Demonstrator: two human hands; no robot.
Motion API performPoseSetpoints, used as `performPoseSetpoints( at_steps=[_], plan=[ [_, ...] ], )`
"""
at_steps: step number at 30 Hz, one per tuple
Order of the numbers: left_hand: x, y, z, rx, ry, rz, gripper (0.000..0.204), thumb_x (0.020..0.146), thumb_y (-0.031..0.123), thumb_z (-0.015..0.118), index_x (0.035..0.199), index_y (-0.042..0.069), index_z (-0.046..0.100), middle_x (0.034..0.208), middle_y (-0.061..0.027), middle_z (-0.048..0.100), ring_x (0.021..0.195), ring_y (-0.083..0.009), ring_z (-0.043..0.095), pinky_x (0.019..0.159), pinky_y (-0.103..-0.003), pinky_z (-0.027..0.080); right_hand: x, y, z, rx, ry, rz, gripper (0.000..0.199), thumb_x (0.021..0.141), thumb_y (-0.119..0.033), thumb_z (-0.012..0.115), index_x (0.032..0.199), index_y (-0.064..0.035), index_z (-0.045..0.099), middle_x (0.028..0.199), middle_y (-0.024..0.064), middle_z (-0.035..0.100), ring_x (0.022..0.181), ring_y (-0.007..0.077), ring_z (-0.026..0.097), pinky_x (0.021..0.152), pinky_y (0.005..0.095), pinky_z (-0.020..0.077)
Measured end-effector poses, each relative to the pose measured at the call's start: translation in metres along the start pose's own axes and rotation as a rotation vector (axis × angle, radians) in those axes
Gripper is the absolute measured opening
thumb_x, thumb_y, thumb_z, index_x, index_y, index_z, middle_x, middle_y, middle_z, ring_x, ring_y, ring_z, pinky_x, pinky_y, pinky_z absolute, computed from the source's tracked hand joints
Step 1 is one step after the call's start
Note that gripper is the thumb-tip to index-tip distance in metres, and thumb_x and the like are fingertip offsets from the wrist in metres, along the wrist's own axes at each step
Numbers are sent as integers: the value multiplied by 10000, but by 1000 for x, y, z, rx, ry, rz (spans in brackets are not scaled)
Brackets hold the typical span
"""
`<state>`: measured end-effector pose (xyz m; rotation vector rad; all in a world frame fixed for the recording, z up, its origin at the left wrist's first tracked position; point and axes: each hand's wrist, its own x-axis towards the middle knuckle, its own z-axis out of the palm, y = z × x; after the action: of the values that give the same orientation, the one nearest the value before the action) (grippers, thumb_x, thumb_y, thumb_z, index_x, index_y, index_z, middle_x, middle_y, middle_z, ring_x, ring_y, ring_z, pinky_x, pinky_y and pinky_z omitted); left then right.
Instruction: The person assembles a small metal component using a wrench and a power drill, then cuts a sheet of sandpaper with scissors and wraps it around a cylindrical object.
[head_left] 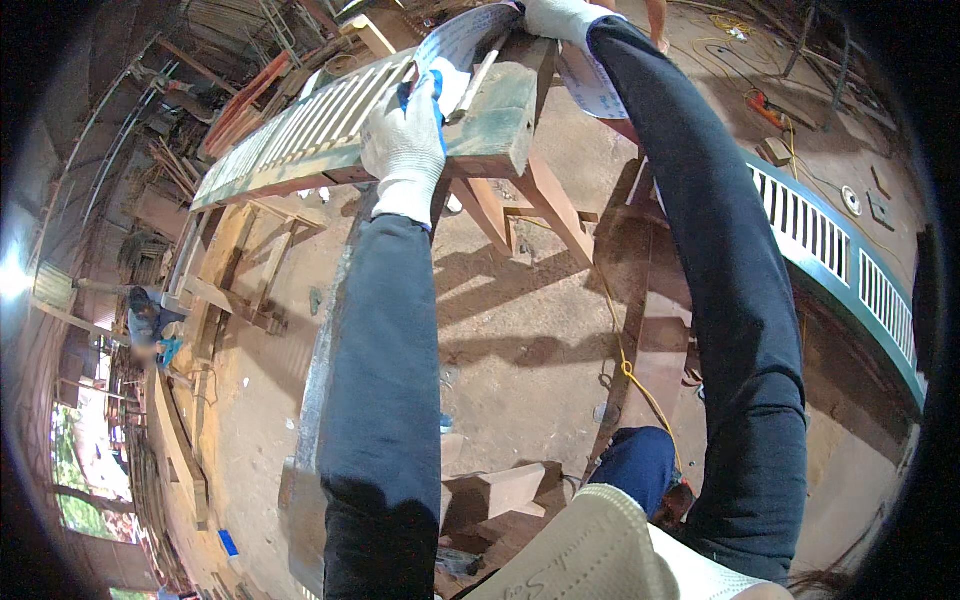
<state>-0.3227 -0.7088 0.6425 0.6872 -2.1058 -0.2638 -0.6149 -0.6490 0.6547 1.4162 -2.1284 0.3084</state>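
Note:
A long wooden slatted panel (330, 110) with a greenish edge lies across trestles at the top. My left hand (405, 145), in a white knit glove with blue on its palm side, is closed at the panel's near end by a pale slat. In its fingers is the lower part of a pale, printed, flexible sheet (465, 38), which looks like the back of sandpaper. The sheet curves up toward my right hand (565, 15), also gloved, at the top edge. Its fingers are partly cut off, closed by the sheet. Another printed portion (592, 85) hangs beside my right sleeve.
Wooden trestle legs (555, 205) stand under the panel. A second slatted panel (830, 250) is at right. A yellow cord (630, 370) crosses the floor near my knee. Another person (150, 320) is at far left by long timbers (180, 450). An orange power tool (768, 110) lies upper right.

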Motion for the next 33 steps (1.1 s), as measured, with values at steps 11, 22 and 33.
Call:
performPoseSetpoints(
  at_steps=[11,22,33],
  plan=[
    [-3,-18,-8,-113,-126,85,276,830,375,605,1010,187,697,902,-119,684,872,-304,644,768,-408,476,3,-8,-39,24,5,-37,234,729,-192,616,927,-102,701,968,150,681,936,312,651,795,395,520],
    [0,-17,-12,15,-108,10,311,864,334,619,1077,117,685,703,-65,663,596,-146,599,629,-328,463,-8,-34,-70,120,-201,122,268,721,-224,626,939,-86,702,949,148,688,881,316,671,765,376,524],
    [0,-18,-4,-102,-137,1,248,850,250,569,1041,139,684,797,-118,667,692,-246,626,662,-372,477,-8,-38,-69,-13,-144,-67,254,706,-230,630,941,-176,711,952,97,695,910,292,664,774,360,519]
  ],
)
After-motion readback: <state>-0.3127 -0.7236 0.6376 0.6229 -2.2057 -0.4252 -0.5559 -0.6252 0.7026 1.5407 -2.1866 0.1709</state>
